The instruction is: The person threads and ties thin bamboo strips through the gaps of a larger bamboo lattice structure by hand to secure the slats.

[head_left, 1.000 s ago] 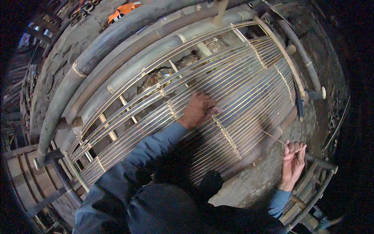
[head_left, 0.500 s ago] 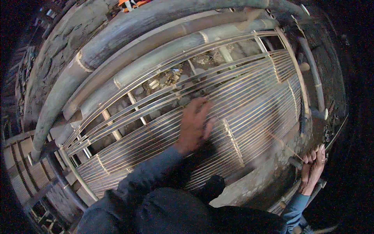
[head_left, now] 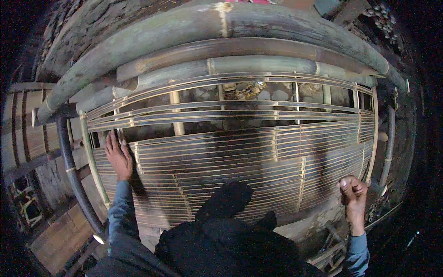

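A panel of thin bamboo slats [head_left: 240, 159] lies before me, running left to right between a left end rail [head_left: 93, 159] and a right end rail [head_left: 373, 138]. My left hand [head_left: 118, 156] rests with fingers stretched on the panel's left end, beside a light cross strip and just below two loose-spaced slats [head_left: 221, 116]. Over the right end of the panel my right hand [head_left: 354, 189] is closed, thumb against curled fingers; what it holds, if anything, is too small to make out. A thin reddish strand [head_left: 302, 138] shows faintly across the slats right of the middle.
Thick bamboo poles [head_left: 277, 23] span the far side. A dark bamboo post [head_left: 74, 171] stands at the left, with a slatted wooden surface [head_left: 27, 129] beyond it. Debris [head_left: 244, 90] lies on the ground under the gaps. My dark-clothed knee [head_left: 226, 198] overlaps the panel's near edge.
My left hand has moved from mid-panel to the left end. My right hand stays closed near the right end; the thin cord earlier running to it no longer shows clearly. The view has turned.
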`<action>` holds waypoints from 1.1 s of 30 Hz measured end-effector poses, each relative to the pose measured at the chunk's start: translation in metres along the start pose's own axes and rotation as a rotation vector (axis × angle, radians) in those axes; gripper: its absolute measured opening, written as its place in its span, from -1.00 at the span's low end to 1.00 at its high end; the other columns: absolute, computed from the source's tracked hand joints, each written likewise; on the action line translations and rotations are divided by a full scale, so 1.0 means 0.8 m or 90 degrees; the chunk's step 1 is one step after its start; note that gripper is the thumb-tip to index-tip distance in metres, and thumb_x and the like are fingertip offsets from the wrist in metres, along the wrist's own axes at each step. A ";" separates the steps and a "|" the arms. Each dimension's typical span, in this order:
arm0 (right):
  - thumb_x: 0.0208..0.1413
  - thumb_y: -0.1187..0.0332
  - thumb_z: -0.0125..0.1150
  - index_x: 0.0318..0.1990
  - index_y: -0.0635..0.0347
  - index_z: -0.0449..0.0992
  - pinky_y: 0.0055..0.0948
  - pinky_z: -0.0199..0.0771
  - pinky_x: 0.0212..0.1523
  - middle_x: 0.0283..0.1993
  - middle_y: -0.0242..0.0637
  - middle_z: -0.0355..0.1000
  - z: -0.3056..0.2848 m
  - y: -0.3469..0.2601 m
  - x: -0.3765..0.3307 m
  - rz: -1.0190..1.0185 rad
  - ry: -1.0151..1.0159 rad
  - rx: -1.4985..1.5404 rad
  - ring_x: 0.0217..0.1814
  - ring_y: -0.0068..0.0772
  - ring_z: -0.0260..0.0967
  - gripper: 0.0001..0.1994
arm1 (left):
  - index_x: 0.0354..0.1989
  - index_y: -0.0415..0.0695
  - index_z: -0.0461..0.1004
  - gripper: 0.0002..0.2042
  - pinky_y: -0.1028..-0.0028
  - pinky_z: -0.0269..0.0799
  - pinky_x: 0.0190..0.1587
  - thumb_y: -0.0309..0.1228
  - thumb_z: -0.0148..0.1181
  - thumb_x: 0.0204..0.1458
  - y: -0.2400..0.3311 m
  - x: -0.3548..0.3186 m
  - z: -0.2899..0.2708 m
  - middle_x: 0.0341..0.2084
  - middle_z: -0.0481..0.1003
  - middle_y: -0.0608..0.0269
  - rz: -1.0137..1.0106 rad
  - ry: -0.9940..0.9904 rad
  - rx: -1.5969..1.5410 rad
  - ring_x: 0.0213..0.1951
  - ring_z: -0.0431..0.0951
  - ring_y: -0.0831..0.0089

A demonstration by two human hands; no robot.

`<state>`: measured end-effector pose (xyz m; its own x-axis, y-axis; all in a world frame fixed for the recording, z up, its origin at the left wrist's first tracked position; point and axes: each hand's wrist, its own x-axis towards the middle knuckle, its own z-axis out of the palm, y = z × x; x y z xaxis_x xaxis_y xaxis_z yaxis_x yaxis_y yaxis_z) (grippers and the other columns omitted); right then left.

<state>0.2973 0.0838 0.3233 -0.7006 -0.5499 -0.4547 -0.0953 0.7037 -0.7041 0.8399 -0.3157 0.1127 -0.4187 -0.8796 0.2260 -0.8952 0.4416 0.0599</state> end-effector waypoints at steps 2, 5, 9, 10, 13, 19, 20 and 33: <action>0.26 0.29 0.27 -0.48 0.18 0.51 -0.56 0.29 -0.31 -0.45 -0.48 0.46 0.008 -0.006 -0.008 0.037 -0.033 -0.005 -0.39 -0.67 0.28 -0.73 | 0.40 -0.21 0.18 -0.49 0.03 0.04 0.38 -0.22 -0.18 0.35 -0.036 0.002 0.009 0.33 0.22 -0.15 0.006 0.012 0.023 0.35 0.18 -0.09; 0.28 0.22 0.26 -0.48 0.14 0.52 -0.60 -0.01 -0.60 -0.58 -0.63 0.29 0.012 -0.002 -0.028 0.084 -0.044 -0.022 -0.60 -0.79 0.03 -0.71 | 0.41 -0.18 0.17 -0.50 0.07 0.02 0.40 -0.23 -0.19 0.36 -0.060 0.011 0.012 0.35 0.22 -0.10 0.005 0.010 0.014 0.37 0.18 -0.03; 0.28 0.22 0.26 -0.44 0.11 0.54 -0.61 -0.12 -0.66 -0.63 -0.66 0.22 0.006 0.029 -0.035 0.045 0.042 -0.007 -0.66 -0.81 -0.05 -0.74 | 0.44 -0.07 0.16 -0.51 0.11 0.02 0.42 -0.23 -0.18 0.36 -0.077 0.026 0.020 0.36 0.24 -0.01 -0.026 0.005 -0.010 0.38 0.20 0.01; 0.28 0.22 0.26 -0.44 0.11 0.54 -0.61 -0.13 -0.66 -0.62 -0.66 0.22 0.002 0.033 -0.034 0.054 0.043 0.004 -0.66 -0.81 -0.05 -0.74 | 0.44 -0.05 0.16 -0.51 0.10 0.03 0.41 -0.23 -0.18 0.37 -0.083 0.026 0.020 0.36 0.25 0.00 -0.021 -0.003 -0.001 0.37 0.20 0.01; 0.28 0.25 0.25 -0.44 0.11 0.54 -0.62 -0.14 -0.66 -0.58 -0.64 0.28 -0.004 0.035 -0.032 0.096 0.030 0.040 -0.66 -0.81 -0.03 -0.76 | 0.44 0.00 0.18 -0.51 0.07 0.06 0.39 -0.30 -0.15 0.32 -0.095 0.026 0.017 0.36 0.26 0.08 0.029 -0.005 0.018 0.36 0.19 -0.04; 0.29 0.16 0.24 -0.44 0.14 0.53 -0.59 -0.07 -0.63 -0.63 -0.60 0.22 -0.004 0.066 -0.024 -0.028 0.035 -0.034 -0.67 -0.77 0.02 -0.69 | 0.42 -0.06 0.20 -0.41 0.05 0.07 0.39 -0.43 -0.07 0.14 -0.115 0.032 0.016 0.35 0.26 -0.01 0.054 -0.035 0.054 0.36 0.19 -0.10; 0.29 0.17 0.24 -0.45 0.14 0.53 -0.59 -0.06 -0.63 -0.63 -0.60 0.21 -0.007 0.068 -0.025 -0.016 0.036 -0.024 -0.67 -0.77 0.02 -0.69 | 0.42 -0.06 0.20 -0.42 0.05 0.08 0.39 -0.43 -0.06 0.14 -0.119 0.030 0.018 0.34 0.26 -0.03 0.056 -0.032 0.047 0.36 0.19 -0.10; 0.25 0.16 0.30 -0.40 0.14 0.58 -0.58 -0.07 -0.56 -0.58 -0.65 0.26 -0.022 0.058 -0.024 0.042 0.085 0.031 -0.59 -0.77 0.03 -0.73 | 0.00 -0.30 0.49 -0.62 0.10 0.32 0.16 -0.22 -0.05 0.27 -0.122 0.000 0.016 -0.09 0.50 -0.18 -0.189 -0.078 -0.176 0.03 0.46 -0.13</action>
<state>0.2940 0.1351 0.3094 -0.7920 -0.4364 -0.4270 -0.0141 0.7123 -0.7017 0.9256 -0.3610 0.0945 -0.1795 -0.9828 0.0429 -0.9119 0.1826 0.3676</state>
